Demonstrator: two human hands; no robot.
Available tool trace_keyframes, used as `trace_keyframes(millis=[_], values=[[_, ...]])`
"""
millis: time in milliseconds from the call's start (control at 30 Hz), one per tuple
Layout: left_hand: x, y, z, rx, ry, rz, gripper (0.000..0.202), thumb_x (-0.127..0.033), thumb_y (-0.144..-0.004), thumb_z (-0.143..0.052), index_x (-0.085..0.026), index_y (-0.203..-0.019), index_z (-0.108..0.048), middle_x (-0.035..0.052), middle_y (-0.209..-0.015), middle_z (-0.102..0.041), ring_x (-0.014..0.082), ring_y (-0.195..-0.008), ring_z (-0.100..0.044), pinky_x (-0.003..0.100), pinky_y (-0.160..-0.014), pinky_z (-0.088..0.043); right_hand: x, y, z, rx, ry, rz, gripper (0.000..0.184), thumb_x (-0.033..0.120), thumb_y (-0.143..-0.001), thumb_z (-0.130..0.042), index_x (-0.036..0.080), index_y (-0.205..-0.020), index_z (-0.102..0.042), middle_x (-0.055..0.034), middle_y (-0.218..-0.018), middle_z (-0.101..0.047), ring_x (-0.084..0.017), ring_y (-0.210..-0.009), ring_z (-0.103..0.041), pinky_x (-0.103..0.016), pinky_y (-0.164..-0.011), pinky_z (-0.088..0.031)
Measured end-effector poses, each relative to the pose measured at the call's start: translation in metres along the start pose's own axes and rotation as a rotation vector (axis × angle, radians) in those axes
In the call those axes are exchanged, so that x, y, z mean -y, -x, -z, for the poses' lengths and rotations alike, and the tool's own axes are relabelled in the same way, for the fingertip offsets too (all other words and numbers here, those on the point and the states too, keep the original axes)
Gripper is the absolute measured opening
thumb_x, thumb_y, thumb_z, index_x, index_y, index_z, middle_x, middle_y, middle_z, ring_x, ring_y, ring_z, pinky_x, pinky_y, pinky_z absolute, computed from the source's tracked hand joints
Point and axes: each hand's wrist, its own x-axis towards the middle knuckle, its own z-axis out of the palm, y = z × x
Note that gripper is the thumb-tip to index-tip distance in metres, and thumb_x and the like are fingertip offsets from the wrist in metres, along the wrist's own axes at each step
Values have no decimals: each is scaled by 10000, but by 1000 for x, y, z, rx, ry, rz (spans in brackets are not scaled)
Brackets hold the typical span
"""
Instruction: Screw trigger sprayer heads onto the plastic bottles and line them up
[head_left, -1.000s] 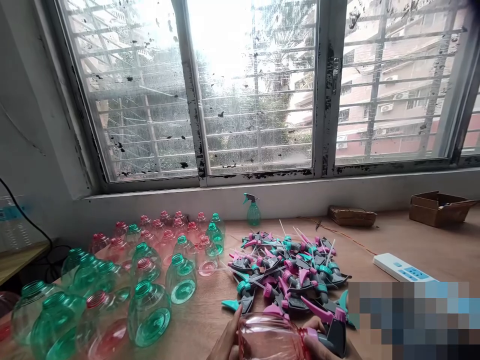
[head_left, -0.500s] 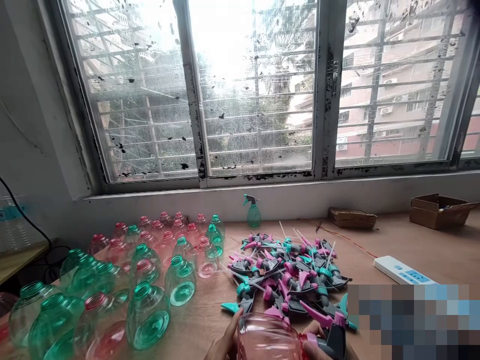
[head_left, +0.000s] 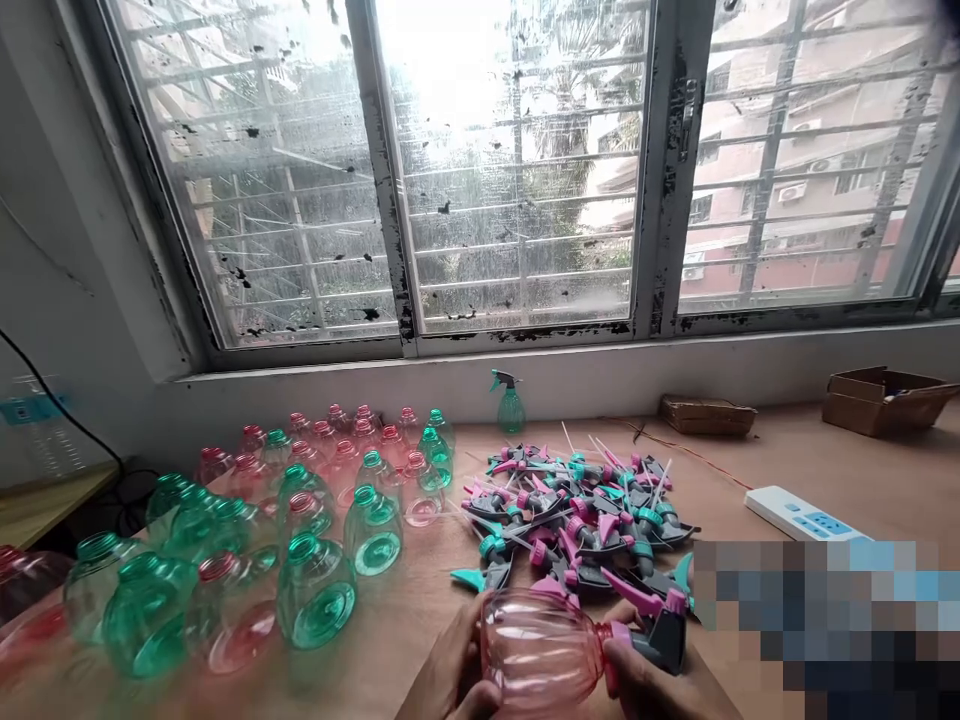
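Note:
A clear pink bottle (head_left: 540,645) lies sideways between my two hands at the bottom of the view. My left hand (head_left: 457,665) is wrapped round its base end. At the neck, the fingers of my right hand (head_left: 637,665) close on the pink collar of a grey and pink spray head (head_left: 660,630), which sits against the bottle's mouth. How far the collar is screwed on cannot be made out. Just beyond my hands lies a heap of loose spray heads (head_left: 577,520), grey with pink or teal parts, with thin white tubes sticking out.
Several open green bottles (head_left: 319,595) and pink bottles (head_left: 236,620) stand at the left. A complete green spray bottle (head_left: 510,405) stands by the wall. A white power strip (head_left: 806,515), a flat carton (head_left: 706,415) and an open cardboard box (head_left: 885,400) are at the right.
The view has tipped down slightly, so more of my hands and the pink bottle shows. Both hands keep hold of the bottle and spray head.

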Motion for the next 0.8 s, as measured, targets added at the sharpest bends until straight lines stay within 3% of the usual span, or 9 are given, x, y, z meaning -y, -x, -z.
trace_keyframes(millis=[167, 267, 333, 400, 500, 667, 800], values=[[-16, 1, -3, 49, 146, 52, 998, -778, -870, -491, -279, -1634, -87, 144, -1577, -471, 376, -1437, -462, 505, -1203, -331, 11, 5, 1, 114, 63, 72, 470, 631, -780, -774, 198, -817, -595, 5, -623, -683, -134, -437, -559, -265, -469, -400], [-24, 3, -4, 54, 166, 84, 987, -744, -873, -540, -288, -1633, -105, 135, -1603, -440, 367, -1483, -393, 502, -1229, -296, 15, 7, 3, 133, 84, 85, 424, 582, -823, -760, 190, -819, -599, -9, -643, -707, -141, -454, -587, -273, -497, -412], [-26, 3, -6, 33, 134, 77, 1085, -691, -793, -705, -308, -1629, -129, 129, -1618, -414, 368, -1485, -381, 499, -1249, -268, 17, 7, 4, 140, 77, 87, 399, 551, -836, -761, 191, -855, -591, -7, -654, -713, -140, -457, -593, -271, -500, -418], [-26, 3, -8, 9, 104, 79, 1171, -581, -730, -837, -351, -1624, -116, 117, -1636, -371, 358, -1443, -434, 489, -1241, -304, 17, 7, 5, 143, 66, 88, 385, 532, -845, -761, 191, -884, -585, -3, -664, -716, -139, -459, -596, -269, -498, -427], [-20, 4, -9, -1, 101, 92, 1109, -436, -792, -843, -382, -1619, -105, 103, -1655, -303, 329, -1364, -508, 450, -1185, -405, 17, 7, 5, 149, 58, 71, 384, 524, -844, -766, 191, -894, -581, 3, -662, -717, -135, -452, -596, -265, -489, -435], [-11, 6, -7, 18, 98, 90, 1111, -375, -834, -819, -303, -1633, -49, 133, -1440, -531, 295, -1265, -562, 449, -1175, -394, 18, 8, 4, 157, 59, 77, 365, 520, -855, -758, 201, -868, -581, 2, -665, -728, -141, -454, -612, -258, -476, -419], [-17, 7, -7, 38, 119, 121, 1101, -410, -855, -793, -290, -1633, -22, 114, -1342, -610, 299, -1297, -545, 453, -1193, -359, 19, 9, 3, 155, 76, 91, 362, 518, -857, -758, 188, -822, -613, -18, -681, -733, -143, -481, -615, -267, -500, -441]])
